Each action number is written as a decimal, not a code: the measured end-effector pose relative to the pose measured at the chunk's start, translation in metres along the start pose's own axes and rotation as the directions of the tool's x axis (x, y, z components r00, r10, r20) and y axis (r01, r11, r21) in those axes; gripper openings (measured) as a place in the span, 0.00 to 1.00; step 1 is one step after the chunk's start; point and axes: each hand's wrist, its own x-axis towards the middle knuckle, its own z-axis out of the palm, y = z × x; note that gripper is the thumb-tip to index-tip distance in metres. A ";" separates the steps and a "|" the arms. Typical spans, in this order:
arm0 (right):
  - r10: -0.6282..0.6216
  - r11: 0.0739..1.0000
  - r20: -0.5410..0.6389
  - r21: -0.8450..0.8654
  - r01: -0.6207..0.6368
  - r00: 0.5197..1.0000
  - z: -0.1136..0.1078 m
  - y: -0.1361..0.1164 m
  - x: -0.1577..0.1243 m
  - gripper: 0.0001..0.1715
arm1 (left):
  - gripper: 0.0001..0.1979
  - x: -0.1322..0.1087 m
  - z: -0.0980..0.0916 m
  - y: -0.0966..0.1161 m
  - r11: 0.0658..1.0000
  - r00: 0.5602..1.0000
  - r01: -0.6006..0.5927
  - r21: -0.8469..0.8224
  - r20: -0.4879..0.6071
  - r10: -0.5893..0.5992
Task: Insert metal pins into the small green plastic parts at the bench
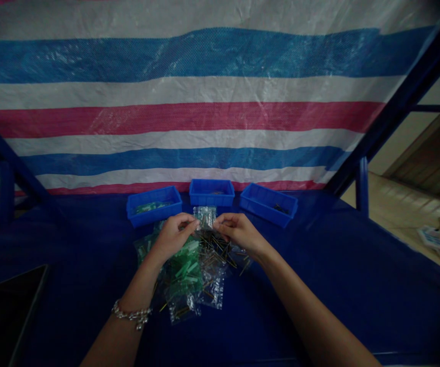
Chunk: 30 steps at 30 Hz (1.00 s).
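A small clear plastic bag is stretched between my two hands above the pile. My left hand pinches its left side, thumb against the fingers. On the other side my right hand pinches the right edge. Beneath them lie dark and brass-coloured screws, loose in a heap. Green plastic wall plugs, or similar slim sleeves, are piled below my left hand. Several filled clear bags spread toward me, with thin metal pieces inside. The bag's contents are too small to make out.
Three blue bins stand along the back: the left bin with greenish pieces, the middle bin, and the right bin with dark pieces. A dark tablet-like device lies at left on the blue table. Behind hangs a striped sheet.
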 end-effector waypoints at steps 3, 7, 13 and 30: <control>-0.008 0.999 0.014 -0.041 0.009 1.000 -0.001 0.000 0.001 0.08 | 0.11 0.000 0.000 -0.002 0.998 0.999 -0.025 0.063 -0.021 0.027; -0.028 0.997 0.033 -0.065 0.030 0.999 -0.002 0.001 0.002 0.09 | 0.10 0.001 -0.001 -0.004 0.994 0.999 -0.032 0.108 -0.039 0.036; -0.008 0.998 0.013 -0.069 0.009 1.000 -0.002 -0.002 0.001 0.08 | 0.12 0.001 0.001 -0.005 0.990 0.999 -0.042 0.138 -0.005 0.043; 0.186 0.980 -0.282 0.115 -0.160 0.941 -0.026 -0.022 0.066 0.07 | 0.14 0.000 -0.002 -0.009 0.976 0.975 0.064 0.207 -0.224 -0.016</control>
